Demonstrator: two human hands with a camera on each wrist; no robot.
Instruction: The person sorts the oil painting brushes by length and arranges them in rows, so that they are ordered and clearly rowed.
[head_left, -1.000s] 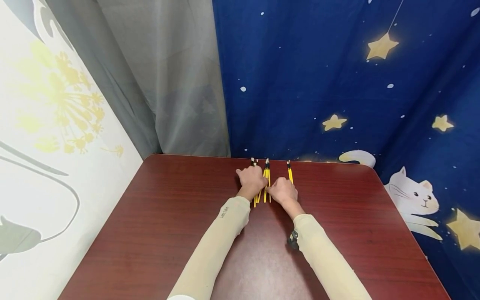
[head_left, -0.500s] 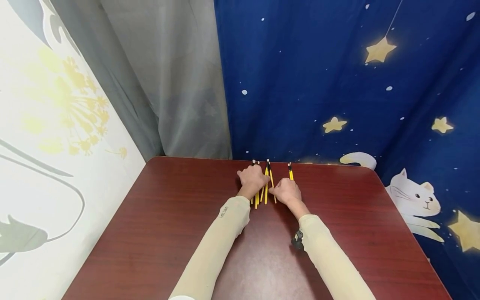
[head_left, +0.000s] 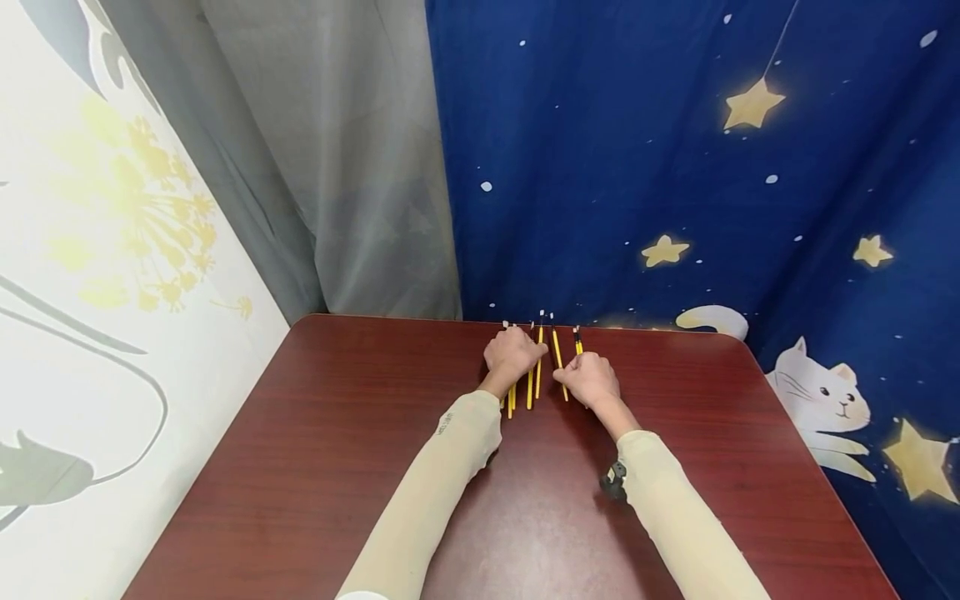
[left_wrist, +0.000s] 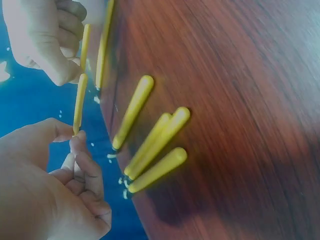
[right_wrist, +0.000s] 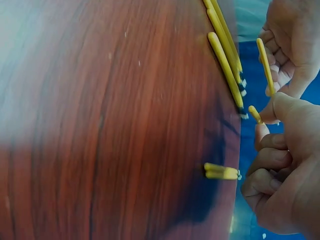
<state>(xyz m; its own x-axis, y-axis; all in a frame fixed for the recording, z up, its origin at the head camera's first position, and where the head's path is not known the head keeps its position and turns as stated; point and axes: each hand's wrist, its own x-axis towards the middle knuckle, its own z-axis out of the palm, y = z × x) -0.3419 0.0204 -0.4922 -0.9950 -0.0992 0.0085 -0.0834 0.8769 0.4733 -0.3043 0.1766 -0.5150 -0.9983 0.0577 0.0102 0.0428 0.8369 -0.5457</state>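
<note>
My left hand [head_left: 513,352] pinches a paintbrush [left_wrist: 80,102] by its yellow handle between thumb and forefinger. A second paintbrush [right_wrist: 254,114] is pinched in the same way by my right hand [head_left: 589,381], just to the right. Both held brushes point their pale tips toward the table's far edge, side by side with a gap between them. Several more yellow paintbrushes [left_wrist: 134,112] lie below and beside the left hand, partly hidden by it in the head view. A close pair of paintbrushes [right_wrist: 221,172] lies under the right hand.
The reddish-brown table [head_left: 360,467] ends at a far edge close beyond the brush tips. Behind it hang a blue star-patterned curtain [head_left: 570,167] and a grey curtain [head_left: 382,167]. A white patterned panel [head_left: 112,350] stands to the left.
The right hand has drifted right with its brush, away from the left hand. A brush now shows apart by the left thumb, and the gap between the two held brushes has widened.
</note>
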